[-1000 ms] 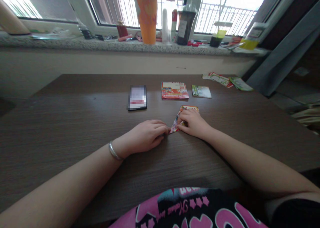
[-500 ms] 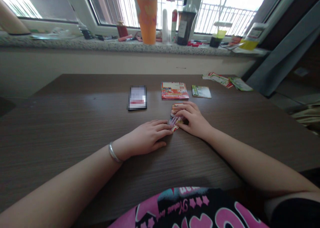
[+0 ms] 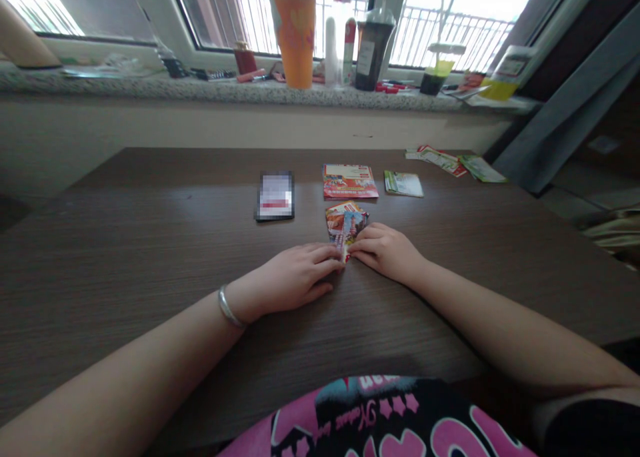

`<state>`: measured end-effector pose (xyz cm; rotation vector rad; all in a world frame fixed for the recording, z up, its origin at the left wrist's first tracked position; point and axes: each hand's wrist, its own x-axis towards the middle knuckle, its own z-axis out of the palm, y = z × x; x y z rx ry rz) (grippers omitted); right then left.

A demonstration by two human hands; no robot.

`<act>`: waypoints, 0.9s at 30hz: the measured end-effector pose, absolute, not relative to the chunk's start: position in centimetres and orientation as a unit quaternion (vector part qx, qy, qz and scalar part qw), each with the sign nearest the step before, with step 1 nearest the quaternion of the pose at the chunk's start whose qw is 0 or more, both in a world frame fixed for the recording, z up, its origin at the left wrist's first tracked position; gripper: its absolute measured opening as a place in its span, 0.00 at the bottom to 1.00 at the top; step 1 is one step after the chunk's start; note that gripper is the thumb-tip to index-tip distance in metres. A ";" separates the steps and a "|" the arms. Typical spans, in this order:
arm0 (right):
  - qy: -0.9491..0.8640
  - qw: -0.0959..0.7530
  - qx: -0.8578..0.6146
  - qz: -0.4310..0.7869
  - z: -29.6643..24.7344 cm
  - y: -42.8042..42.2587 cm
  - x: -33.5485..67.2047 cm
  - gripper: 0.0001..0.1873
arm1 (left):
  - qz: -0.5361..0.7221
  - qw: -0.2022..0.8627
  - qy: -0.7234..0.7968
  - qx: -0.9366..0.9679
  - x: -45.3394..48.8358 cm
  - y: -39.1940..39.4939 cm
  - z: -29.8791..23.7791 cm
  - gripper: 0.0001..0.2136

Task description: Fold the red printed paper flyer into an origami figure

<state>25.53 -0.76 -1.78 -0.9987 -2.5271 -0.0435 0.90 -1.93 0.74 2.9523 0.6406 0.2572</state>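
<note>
A colourful printed paper leaflet (image 3: 336, 215) lies folded on the table in front of me, with an angled flap showing a bluish picture on its right side. My left hand (image 3: 300, 275) rests flat, fingers stretched out, its fingertips on the leaflet's lower left edge. On the other side, my right hand (image 3: 387, 250) has its fingers drawn together at the lower right edge of the flap, seemingly pinching the paper. The fingertips of both hands nearly meet at the leaflet's narrow lower end and hide part of it.
Behind the leaflet lies a stack of red flyers (image 3: 350, 182), with a small pile of green-and-white cards (image 3: 404, 184) to its right. A phone-like device (image 3: 275, 197) is at the left. More paper strips (image 3: 443, 160) lie far right. Cups and bottles line the windowsill (image 3: 215, 91).
My right hand has slid down and toward me, its fingers closing at the leaflet's lower edge. More of the leaflet shows, spread wider to the left, with the bluish flap visible. My left hand stays put.
</note>
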 end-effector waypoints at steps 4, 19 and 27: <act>-0.908 0.208 -0.364 -0.005 -1.6 -0.8 25.5 0.11 | 0.084 0.041 0.203 0.975 0.9 -1.9 0.6 0.17; -0.904 0.215 -0.368 -0.030 -1.2 -1.0 25.6 0.11 | 0.089 0.050 0.208 0.973 0.7 -1.7 0.0 0.21; -0.890 0.208 -0.403 -0.032 -1.1 -1.1 25.1 0.12 | 0.074 0.036 0.217 0.973 0.9 -1.8 -0.1 0.23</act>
